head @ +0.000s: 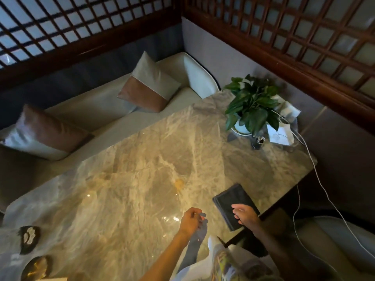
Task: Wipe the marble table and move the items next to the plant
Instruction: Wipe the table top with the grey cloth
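Head view: right hand (244,214) is resting fingers-spread on the dark folded cloth (233,205) at lower right of the marble table (142,159); left hand (190,220) is hovering loosely curled, empty. Plant (251,106) is sitting upper right. Dishes (29,239) are waiting lower left, unmoved; wiping looks barely begun.

No text, label, brand or number can be read anywhere; the white paper (281,134) beside the plant (251,106) carries only faint marks, too blurred to make out.
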